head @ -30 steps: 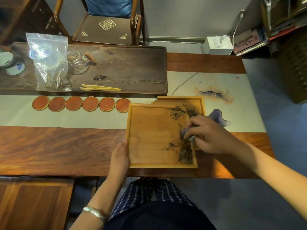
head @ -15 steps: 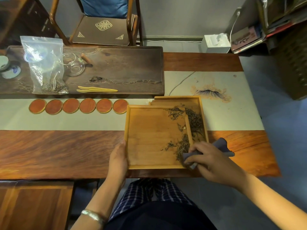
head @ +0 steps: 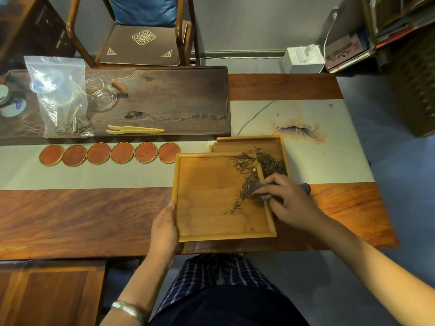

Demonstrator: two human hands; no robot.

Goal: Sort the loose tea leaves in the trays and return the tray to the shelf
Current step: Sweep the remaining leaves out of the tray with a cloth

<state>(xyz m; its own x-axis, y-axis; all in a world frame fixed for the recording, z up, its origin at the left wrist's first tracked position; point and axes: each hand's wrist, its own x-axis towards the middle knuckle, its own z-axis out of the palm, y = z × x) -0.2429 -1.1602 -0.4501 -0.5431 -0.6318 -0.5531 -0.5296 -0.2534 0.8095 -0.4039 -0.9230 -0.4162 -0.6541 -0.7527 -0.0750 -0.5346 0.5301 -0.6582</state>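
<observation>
Tea leaves on upper tray, right hand pinching grey cloth, left hand gripping tray edge, no legible writing.

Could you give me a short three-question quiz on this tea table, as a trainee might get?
1. True or false: the left hand grips the upper tray by its left edge.
2. What does the right hand pinch: (a) the yellow tongs, (b) a grey cloth, (c) the plastic bag?
3. How many round coasters lie in the row?

Key: 1 true; 2 b; 3 six.
</observation>
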